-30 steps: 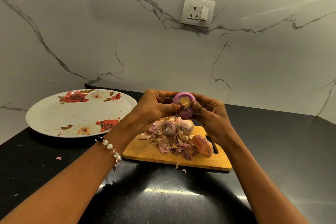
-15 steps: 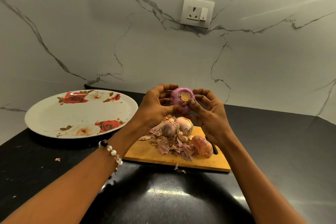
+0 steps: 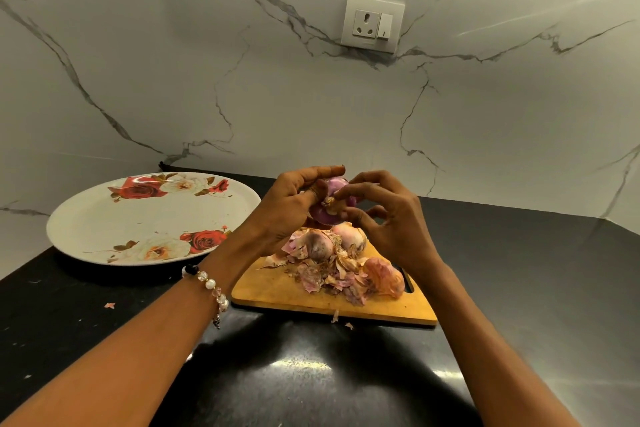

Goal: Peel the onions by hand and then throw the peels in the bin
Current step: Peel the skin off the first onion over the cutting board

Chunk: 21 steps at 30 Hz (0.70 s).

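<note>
Surface: glossy black counter [image 3: 104, 340], veined marble wall [image 3: 277, 80].
Left hand [image 3: 291, 208]: you grip round purple onion [image 3: 327, 217].
Right hand [image 3: 391, 218]: your fingertips [image 3: 337, 196] pinch its papery root end.
Below hands: wooden board [image 3: 277, 291], flaky peels [image 3: 325, 276].

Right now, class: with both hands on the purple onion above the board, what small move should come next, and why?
Probably pull off the dry brown bit that the right hand pinches at the end of the purple onion, while the left hand steadies it. The rest of it looks bare, and the floral plate waits alongside.
</note>
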Motion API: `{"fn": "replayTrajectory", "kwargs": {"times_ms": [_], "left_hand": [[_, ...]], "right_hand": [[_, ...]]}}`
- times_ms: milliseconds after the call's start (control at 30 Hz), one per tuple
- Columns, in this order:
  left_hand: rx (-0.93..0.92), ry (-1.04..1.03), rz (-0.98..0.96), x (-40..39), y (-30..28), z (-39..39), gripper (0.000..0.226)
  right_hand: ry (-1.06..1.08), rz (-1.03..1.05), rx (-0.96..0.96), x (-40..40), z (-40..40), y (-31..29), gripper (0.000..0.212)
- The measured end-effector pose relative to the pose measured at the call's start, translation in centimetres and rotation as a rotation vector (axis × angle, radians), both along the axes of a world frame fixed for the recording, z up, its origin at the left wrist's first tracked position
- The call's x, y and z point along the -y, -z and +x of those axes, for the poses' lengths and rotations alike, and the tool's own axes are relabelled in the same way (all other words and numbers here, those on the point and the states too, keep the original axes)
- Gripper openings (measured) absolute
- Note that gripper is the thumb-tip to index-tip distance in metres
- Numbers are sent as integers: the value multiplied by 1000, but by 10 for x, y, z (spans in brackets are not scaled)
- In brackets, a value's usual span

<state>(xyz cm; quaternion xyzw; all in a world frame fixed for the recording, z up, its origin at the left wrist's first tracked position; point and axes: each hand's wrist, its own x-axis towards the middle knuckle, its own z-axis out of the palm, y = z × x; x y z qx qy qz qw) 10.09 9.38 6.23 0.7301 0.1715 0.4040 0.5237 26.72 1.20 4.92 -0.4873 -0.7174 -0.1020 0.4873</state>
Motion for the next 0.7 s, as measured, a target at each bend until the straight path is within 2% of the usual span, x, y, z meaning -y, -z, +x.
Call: {"fn": "replayTrajectory", "kwargs": {"times_ms": [167, 467, 567, 700], "left_hand": [[-73, -24, 67, -1, 1, 1, 36], [-188, 17, 197, -1, 7, 9, 36], [-197, 25, 202, -2, 7, 8, 35], [-181, 11, 211, 0, 2, 7, 35]], "right_hand": [[60, 5, 182, 1, 4, -1, 25], [8, -141, 98, 4, 8, -8, 17], [-2, -125, 127, 4, 7, -6, 14], [85, -48, 236, 1, 7, -3, 15]]}}
